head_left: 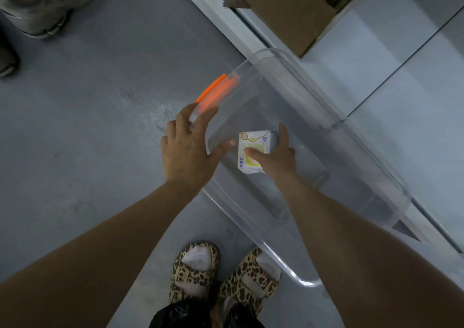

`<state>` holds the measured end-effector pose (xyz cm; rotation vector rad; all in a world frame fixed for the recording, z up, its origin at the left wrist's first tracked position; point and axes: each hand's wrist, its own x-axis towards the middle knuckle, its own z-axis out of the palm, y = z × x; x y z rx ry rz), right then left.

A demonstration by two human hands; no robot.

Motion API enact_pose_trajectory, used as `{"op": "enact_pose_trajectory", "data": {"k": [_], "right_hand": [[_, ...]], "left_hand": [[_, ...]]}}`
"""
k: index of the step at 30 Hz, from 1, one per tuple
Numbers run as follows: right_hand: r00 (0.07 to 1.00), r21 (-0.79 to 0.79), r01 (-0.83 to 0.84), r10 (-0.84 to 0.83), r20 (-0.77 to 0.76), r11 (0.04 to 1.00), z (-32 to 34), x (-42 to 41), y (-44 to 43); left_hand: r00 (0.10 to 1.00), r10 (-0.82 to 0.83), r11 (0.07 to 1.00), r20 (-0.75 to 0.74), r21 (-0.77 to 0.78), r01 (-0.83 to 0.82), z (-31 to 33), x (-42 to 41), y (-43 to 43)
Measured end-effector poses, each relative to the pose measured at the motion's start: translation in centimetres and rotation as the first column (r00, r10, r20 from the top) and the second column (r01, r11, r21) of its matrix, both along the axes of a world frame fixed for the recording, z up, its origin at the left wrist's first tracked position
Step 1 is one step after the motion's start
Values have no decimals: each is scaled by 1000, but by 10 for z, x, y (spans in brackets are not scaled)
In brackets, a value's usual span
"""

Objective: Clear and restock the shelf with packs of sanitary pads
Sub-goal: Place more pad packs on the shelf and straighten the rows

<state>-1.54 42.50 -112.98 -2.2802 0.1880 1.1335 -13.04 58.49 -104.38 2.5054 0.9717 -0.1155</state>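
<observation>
Nearest, below and between the two forearms, leopard-print sandals (193, 277) with white socks are being worn on the grey floor (100, 127). Both arms are being stretched forward and downward over a clear plastic bin (313, 101). The left hand (187, 152) is being held wide open, palm down, fingers straight and splayed, with the fingertips being laid over the bin's corner rim; nothing is being gripped by it. Just beyond those fingertips, an orange latch (216, 89) is being carried on the rim. Right of the left thumb, a white pack of sanitary pads (253, 147) is being held inside the bin by the right hand (278, 158), the thumb being pressed on its top face and the fingers being curled round its far side. Whether the pack is touching the bin's bottom cannot be told. Beyond the right hand, a pale shelf (376, 59) is being occupied by a cardboard box (288, 9). Far left of the left hand, a grey sneaker (47, 1) is being shown.
</observation>
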Motion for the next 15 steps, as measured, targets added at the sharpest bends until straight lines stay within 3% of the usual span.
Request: {"op": "enact_pose_trajectory", "data": {"k": [5,10,15], "right_hand": [[985,128,157,-147,-87,979,15,-8,-17],[878,138,454,-415,-239,880,48,-19,-35],[842,162,500,-434,-320,851,112,-25,-55]], "left_hand": [[999,1,1000,-32,-22,-2,5,2,-1],[998,-21,998,-51,-61,18,11,2,3],[987,-120,968,-109,-232,92,23,1,17]]}}
